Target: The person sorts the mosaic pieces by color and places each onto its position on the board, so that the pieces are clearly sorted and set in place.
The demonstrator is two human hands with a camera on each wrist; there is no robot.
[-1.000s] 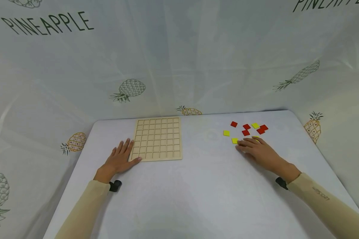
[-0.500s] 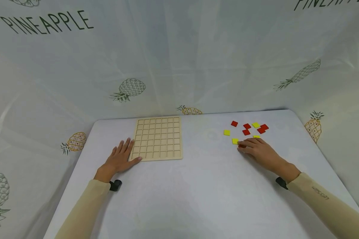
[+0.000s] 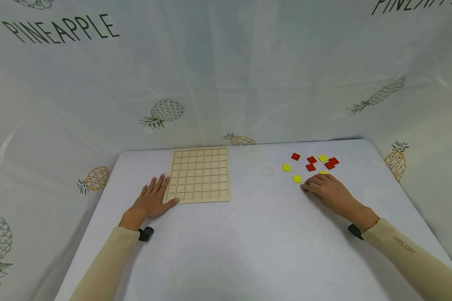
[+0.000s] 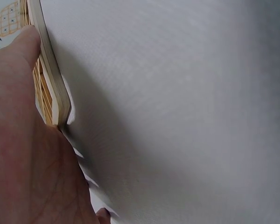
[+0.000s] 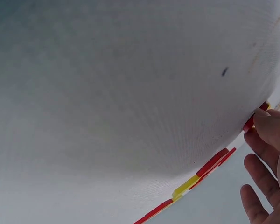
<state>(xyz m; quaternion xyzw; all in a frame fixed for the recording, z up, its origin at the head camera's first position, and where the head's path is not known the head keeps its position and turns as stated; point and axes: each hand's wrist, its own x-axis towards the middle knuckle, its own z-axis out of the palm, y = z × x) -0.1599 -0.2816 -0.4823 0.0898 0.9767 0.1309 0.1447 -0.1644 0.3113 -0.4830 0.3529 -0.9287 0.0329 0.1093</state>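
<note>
A wooden grid board [image 3: 197, 174] lies on the white table, left of centre. My left hand [image 3: 150, 200] rests with fingers spread along its left edge, the thumb on its near left corner; the left wrist view shows the thumb over the board's rim [image 4: 60, 100]. At the right, my right hand [image 3: 333, 194] is low over the table, near several loose square tiles. In the right wrist view its thumb and forefinger pinch a red tile [image 5: 248, 123], mostly covered by the fingers. A yellow tile [image 3: 297, 179] lies just left of the fingertips.
Several red and yellow tiles lie beyond the right hand, among them a red tile [image 3: 295, 156], a yellow tile [image 3: 286, 167] and overlapping red tiles [image 3: 329, 165]. White pineapple-print cloth [image 3: 267, 83] hangs behind the table.
The right hand's fingers have drawn slightly back and together over a red tile, uncovering more of the yellow tiles near them. The left hand and board have stayed put.
</note>
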